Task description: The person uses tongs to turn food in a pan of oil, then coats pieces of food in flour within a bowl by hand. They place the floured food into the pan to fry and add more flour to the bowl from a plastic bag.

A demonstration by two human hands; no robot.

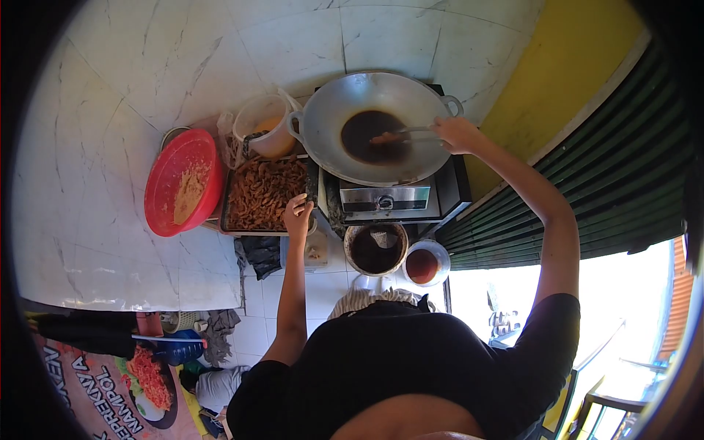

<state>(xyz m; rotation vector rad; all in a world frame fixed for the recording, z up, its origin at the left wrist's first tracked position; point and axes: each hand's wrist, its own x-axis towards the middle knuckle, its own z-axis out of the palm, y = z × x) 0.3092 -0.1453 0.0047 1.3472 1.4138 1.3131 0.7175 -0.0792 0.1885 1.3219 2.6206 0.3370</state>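
Note:
My right hand (456, 135) is closed round metal tongs (419, 130) that reach over the wok. At the tips of the tongs a brown fried piece (385, 138) shows in the dark oil (359, 132). The large grey wok (330, 95) sits on a gas stove (385, 198). My left hand (297, 214) is at the right edge of a tray (253, 232) heaped with brown fried pieces (264, 191). Its fingers are curled; whatever they hold, if anything, is too small to make out.
Left of the tray stands a red basin (209, 202) with pale flour. Behind the tray is a white bucket (257, 114) with yellowish contents. Below the stove are a dark-filled bucket (356, 260) and a white tub (441, 257) with reddish liquid. A green corrugated shutter (565, 176) borders the right.

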